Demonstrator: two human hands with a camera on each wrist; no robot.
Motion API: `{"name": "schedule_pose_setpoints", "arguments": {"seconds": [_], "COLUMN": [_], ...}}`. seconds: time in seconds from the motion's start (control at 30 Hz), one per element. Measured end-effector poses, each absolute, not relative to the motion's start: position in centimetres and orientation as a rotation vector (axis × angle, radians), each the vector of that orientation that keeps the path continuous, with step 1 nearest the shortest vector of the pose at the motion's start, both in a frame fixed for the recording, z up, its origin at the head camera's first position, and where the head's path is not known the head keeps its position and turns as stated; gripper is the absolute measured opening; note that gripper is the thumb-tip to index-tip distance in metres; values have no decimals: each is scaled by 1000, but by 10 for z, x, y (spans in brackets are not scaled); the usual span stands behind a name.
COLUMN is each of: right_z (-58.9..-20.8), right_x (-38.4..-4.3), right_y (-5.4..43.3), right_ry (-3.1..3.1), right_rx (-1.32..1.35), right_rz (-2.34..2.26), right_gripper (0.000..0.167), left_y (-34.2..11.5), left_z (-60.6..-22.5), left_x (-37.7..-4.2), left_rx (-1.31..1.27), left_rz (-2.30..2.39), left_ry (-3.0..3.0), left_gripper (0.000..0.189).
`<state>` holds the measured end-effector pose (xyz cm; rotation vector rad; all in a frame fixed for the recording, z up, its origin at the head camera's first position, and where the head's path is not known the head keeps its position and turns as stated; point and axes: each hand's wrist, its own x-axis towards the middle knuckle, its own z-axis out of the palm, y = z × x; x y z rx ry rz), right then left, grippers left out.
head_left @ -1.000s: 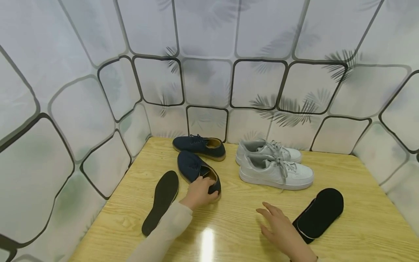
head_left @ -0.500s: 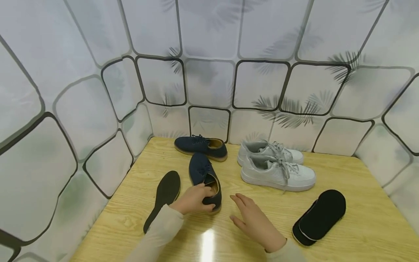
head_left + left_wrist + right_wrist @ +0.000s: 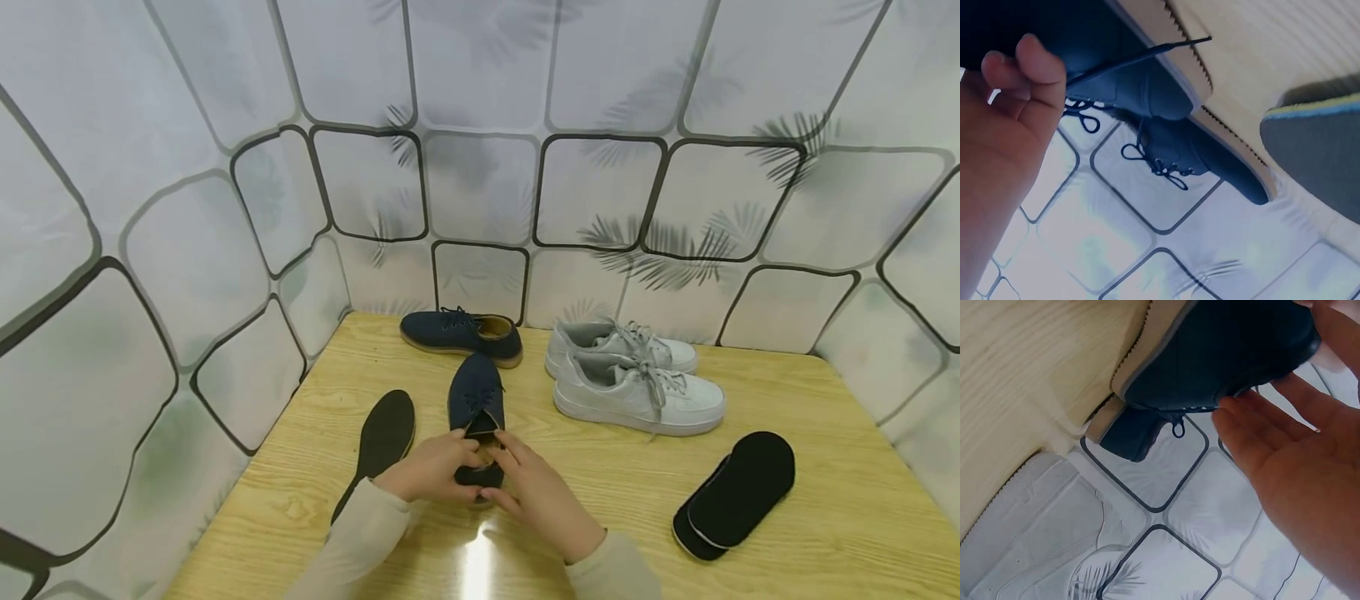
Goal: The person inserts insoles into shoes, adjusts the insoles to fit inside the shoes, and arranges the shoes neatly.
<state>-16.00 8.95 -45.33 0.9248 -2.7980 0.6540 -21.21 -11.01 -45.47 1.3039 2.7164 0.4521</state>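
Note:
A navy lace-up shoe [image 3: 476, 387] stands on the table, toe away from me, its heel between my hands. My left hand [image 3: 431, 468] holds its left side, fingers bent over the collar and thumb near the heel. From the right, my right hand [image 3: 546, 500] grips the back of the shoe, fingertips at the collar and thumb by the heel. In the right wrist view its fingers [image 3: 1260, 422] reach the edge of the opening. Part of the heel is hidden by the hands. A dark insole [image 3: 387, 427] lies left of my left hand, partly under the sleeve.
Behind stands the other navy shoe [image 3: 450, 331], lying sideways to the first. A pair of white sneakers [image 3: 637, 396] is at the back right. Several black insoles [image 3: 742, 492] lie stacked at the right. A patterned curtain [image 3: 480, 192] encloses the wooden table [image 3: 615, 467].
The navy shoe has turned clockwise and come nearer, its toe now pointing away. My left hand stayed on it. My right hand moved left from beside the black insoles to the shoe's heel.

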Motion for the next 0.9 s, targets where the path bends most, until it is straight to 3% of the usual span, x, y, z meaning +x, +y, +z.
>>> {"name": "schedule_pose_setpoints", "arguments": {"seconds": [0.4,0.6,0.77,0.9], "right_z": [-463,-464,-467,-470], "right_x": [-150,-148,-146,-145], "right_y": [80,77,76,75], "right_ry": [-2722,-2662,-2644,-2625], "right_rx": [872,828,799,791], "right_rz": [623,643,668,689], "right_gripper": [39,34,34,35], "left_y": [-117,-125,-153,-180], "left_z": [-456,-451,-433,-425], "left_x": [-200,-193,-194,-196], "left_rx": [1355,1208,850,289], "left_rz": [407,671,1030,898], "left_ry": [2789,2719,2798,3056], "left_gripper": [22,31,34,24]}}
